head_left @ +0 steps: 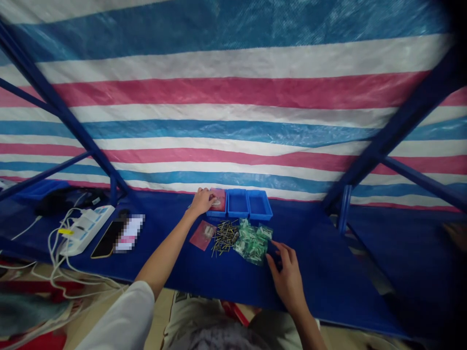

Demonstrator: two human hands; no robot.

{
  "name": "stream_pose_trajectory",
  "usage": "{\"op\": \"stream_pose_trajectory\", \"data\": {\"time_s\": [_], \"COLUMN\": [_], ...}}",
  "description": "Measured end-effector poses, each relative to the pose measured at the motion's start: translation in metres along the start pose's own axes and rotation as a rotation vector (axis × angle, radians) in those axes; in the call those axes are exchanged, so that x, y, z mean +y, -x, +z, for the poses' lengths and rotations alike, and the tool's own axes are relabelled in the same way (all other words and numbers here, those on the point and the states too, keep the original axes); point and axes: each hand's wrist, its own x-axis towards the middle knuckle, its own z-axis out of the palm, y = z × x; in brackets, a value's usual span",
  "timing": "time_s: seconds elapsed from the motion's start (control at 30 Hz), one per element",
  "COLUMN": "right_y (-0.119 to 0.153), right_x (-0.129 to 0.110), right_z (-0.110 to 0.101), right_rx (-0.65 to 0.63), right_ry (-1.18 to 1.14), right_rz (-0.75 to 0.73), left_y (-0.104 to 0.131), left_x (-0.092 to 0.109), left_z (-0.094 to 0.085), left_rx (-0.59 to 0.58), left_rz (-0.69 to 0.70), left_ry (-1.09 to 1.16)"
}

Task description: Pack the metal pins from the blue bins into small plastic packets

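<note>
My left hand [203, 201] reaches to the leftmost of three blue bins [238, 214], its fingers curled at the edge of a pink plastic bag [219, 199] there. Another pink bag [203, 235] with pale small parts inside lies flat in front of the bins. Beside it is a loose heap of screws [225, 236], dark and brassy. Green plastic bags of small parts [251, 243] are piled to the right of the heap. At that pile's right edge rests my right hand [286, 267], thumb and fingers apart, with nothing visible in it.
On the left of the blue table [219, 277] lie a white power strip [89, 228] with tangled cables and a phone [109, 238]. Blue metal braces [73, 121] slant up on both sides. A striped tarp [233, 92] hangs behind.
</note>
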Motion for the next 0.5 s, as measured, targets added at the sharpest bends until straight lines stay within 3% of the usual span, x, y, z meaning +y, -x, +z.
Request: {"op": "stream_pose_trajectory", "data": {"time_s": [0.17, 0.37, 0.5], "right_y": [-0.001, -0.001, -0.001], "right_x": [0.000, 0.001, 0.002], "right_z": [0.000, 0.002, 0.002], "right_rx": [-0.011, -0.020, -0.024], "right_ry": [0.009, 0.026, 0.030], "right_rz": [0.006, 0.002, 0.010], "left_y": [0.003, 0.013, 0.014], "left_x": [-0.002, 0.006, 0.010], "left_z": [0.002, 0.007, 0.005], "left_rx": [0.015, 0.122, 0.056], "left_rz": [0.007, -0.036, 0.082], "left_ry": [0.006, -0.025, 0.009]}}
